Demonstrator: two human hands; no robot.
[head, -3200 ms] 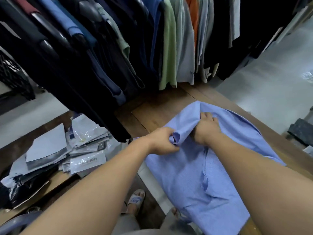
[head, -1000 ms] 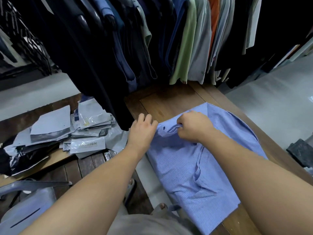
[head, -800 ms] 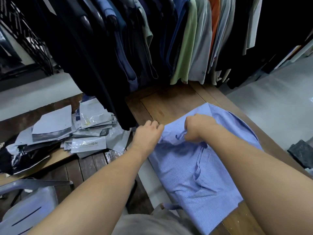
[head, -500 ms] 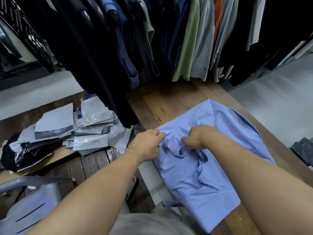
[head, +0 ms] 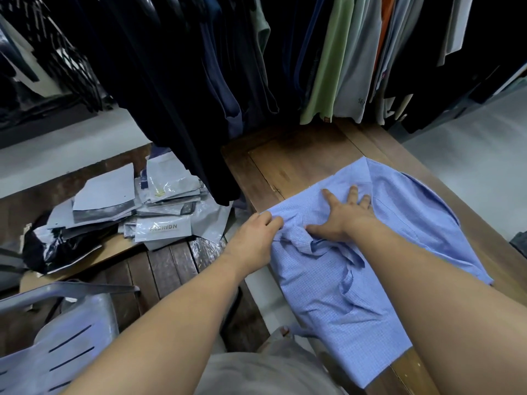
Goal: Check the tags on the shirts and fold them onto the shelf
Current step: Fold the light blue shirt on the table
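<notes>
On the counter (head: 299, 155), blue shirt (head: 336, 303) lies partly folded. Right hand (head: 343, 218) flat on it, fingers spread, pressing. Left hand (head: 253, 236) pinches bunched fabric at counter's left edge. Grey poly bags (head: 159, 215) piled left of counter, hanging clothes (head: 328, 67) over its far end

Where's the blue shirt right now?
Head view, right of centre: the blue shirt lies spread on the wooden shelf, right hand pressed flat on it, left hand gripping its left edge, hanging clothes behind.
</notes>
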